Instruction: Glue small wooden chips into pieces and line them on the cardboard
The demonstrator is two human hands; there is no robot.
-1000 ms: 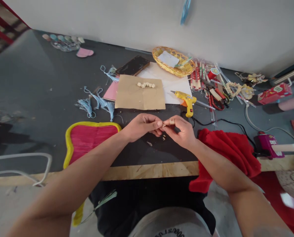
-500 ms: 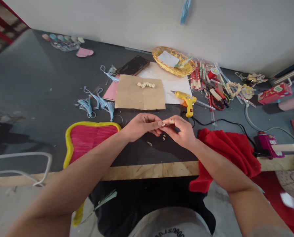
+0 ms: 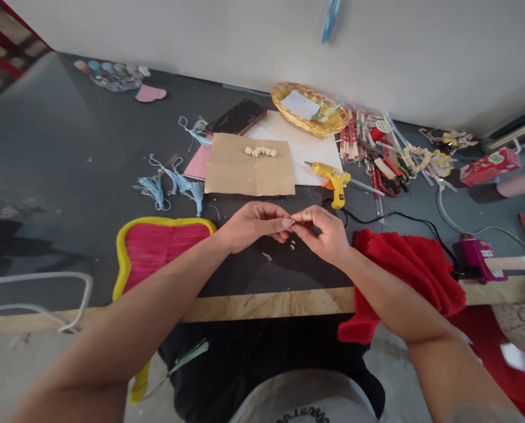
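Observation:
My left hand (image 3: 262, 224) and my right hand (image 3: 322, 232) meet over the dark table near its front edge, fingertips pinched together. Between them is something tiny, mostly covered by the fingers, whose kind I cannot make out. Just below the fingertips, small pale pieces (image 3: 293, 244) lie on the table, with a thin scrap (image 3: 267, 257) to their left. Beyond my hands, a brown paper sheet (image 3: 249, 176) carries a row of small cream-coloured knobbly pieces (image 3: 261, 151). A yellow glue gun (image 3: 332, 178) rests to the right of the paper.
Light blue tassels (image 3: 181, 183) lie left of the paper. A pink, yellow-edged piece (image 3: 165, 244) sits under my left forearm, a red cloth (image 3: 410, 273) under my right. Behind stand a wicker basket (image 3: 309, 122) and a dark phone-like slab (image 3: 237, 116). Scissors (image 3: 388, 176) lie among wrapped sticks.
The fingertips have closed a little more over the tiny thing, which shows less now. Both hands stay in nearly the same place, and the things on the table have not moved.

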